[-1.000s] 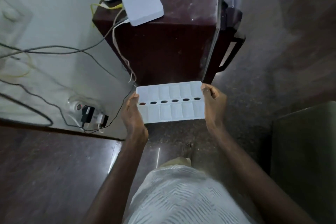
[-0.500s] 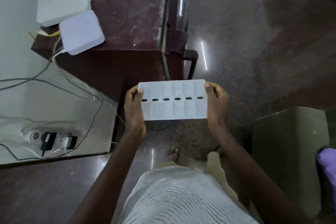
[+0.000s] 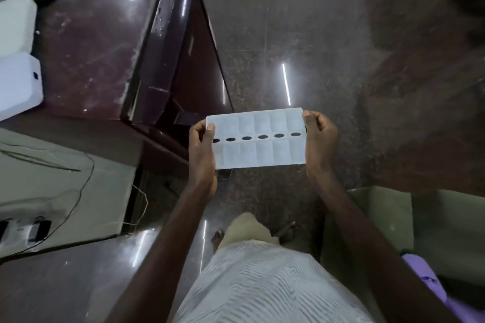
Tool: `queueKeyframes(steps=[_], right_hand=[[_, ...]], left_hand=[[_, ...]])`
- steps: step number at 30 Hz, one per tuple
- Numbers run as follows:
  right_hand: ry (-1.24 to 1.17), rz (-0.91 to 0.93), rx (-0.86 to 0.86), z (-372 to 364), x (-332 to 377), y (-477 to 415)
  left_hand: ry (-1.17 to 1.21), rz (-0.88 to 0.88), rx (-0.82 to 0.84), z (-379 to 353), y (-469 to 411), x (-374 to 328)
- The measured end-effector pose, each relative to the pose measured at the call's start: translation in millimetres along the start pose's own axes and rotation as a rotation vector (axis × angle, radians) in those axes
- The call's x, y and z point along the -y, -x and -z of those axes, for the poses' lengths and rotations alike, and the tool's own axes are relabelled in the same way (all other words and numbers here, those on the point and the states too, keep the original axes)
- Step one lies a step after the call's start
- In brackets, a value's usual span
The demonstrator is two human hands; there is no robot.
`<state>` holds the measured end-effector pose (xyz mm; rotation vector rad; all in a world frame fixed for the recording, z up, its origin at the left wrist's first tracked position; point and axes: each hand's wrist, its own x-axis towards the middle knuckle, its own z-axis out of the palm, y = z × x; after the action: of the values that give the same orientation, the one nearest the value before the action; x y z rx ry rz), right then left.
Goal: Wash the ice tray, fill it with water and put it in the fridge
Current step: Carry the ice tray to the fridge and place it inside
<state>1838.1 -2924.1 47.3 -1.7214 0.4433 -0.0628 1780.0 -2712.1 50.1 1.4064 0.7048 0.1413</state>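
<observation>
Tray (image 3: 258, 140) carried level over the floor (image 3: 288, 34).
Left hand (image 3: 200, 149) and right hand (image 3: 319, 139) pinch its ends; tilt would likely spill any water.

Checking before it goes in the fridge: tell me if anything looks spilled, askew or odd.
Nothing stands out. The ice tray is held level by the left hand and right hand, no spill visible on the floor.
</observation>
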Motion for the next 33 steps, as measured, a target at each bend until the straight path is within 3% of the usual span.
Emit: queueKeyframes(steps=[24,33], right_hand=[[0.152,0.117,0.279,66,36,-318],[0.192,0.134,0.513,70,51,-400]], left_hand=[[0.198,0.108,-0.186,-272,-88,-28],[0.237,0.086,-0.372,-332,-101,-42]])
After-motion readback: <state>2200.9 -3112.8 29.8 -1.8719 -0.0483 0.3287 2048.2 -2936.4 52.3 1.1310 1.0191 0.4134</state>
